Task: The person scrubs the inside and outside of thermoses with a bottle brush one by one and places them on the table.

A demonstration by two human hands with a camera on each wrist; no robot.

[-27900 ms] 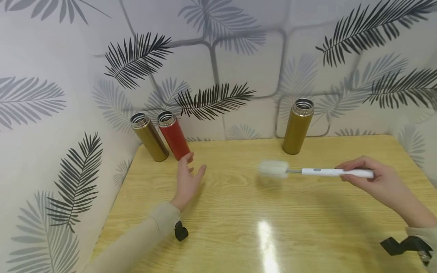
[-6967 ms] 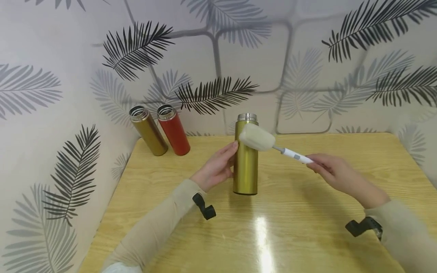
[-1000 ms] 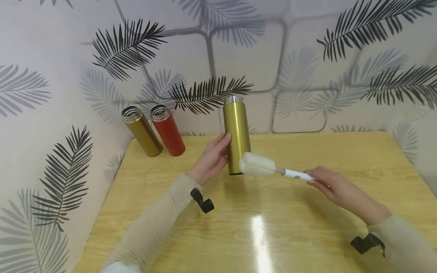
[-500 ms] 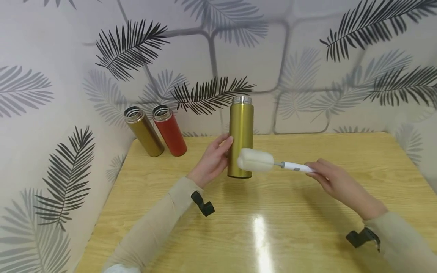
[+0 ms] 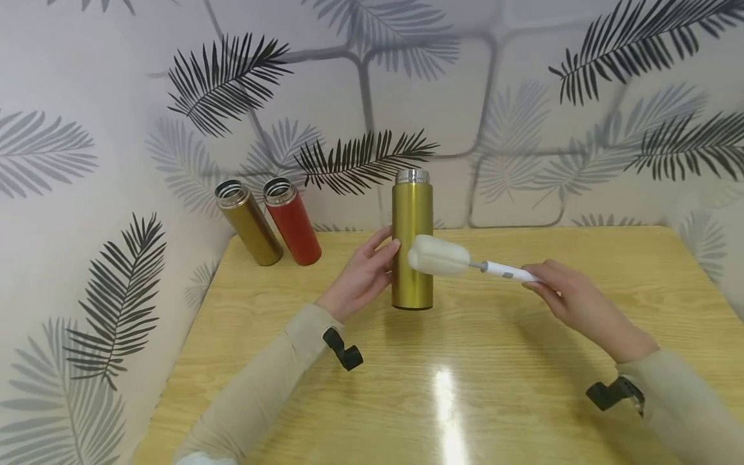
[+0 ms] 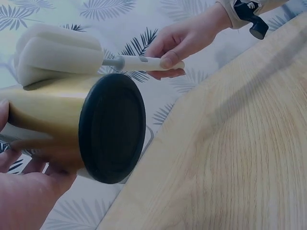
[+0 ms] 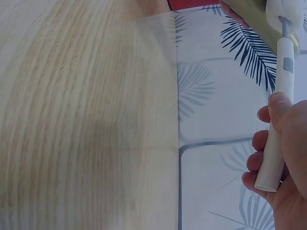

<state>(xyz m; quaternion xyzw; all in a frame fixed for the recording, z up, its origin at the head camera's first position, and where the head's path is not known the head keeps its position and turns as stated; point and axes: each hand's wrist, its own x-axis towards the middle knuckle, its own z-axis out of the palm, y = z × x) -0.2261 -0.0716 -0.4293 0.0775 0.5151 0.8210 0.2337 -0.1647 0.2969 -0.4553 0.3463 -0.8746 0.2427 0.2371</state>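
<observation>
Above the table, my left hand [image 5: 363, 274] grips a gold thermos bottle [image 5: 405, 213] round its lower half. The bottle is lidless, close to upright, with a bare steel neck. In the left wrist view its black base [image 6: 115, 129] faces the camera. My right hand [image 5: 587, 307] holds the white handle [image 5: 506, 271] of a bottle brush. The brush's cream sponge head [image 5: 438, 255] lies against the bottle's outer side in the left wrist view. In the right wrist view my fingers and thumb wrap the handle [image 7: 283, 76], and a grey button shows on it.
Another gold bottle [image 5: 250, 223] and a red bottle [image 5: 293, 223] stand lidless side by side at the table's back left corner. The wooden table [image 5: 523, 400] meets a leaf-patterned wall [image 5: 407, 110] behind and at the left.
Over the last second the gold bottle has come slightly lower and straighter. The sponge head has moved up along its side. Much earlier, this bottle stood at the back right and my left hand was empty.
</observation>
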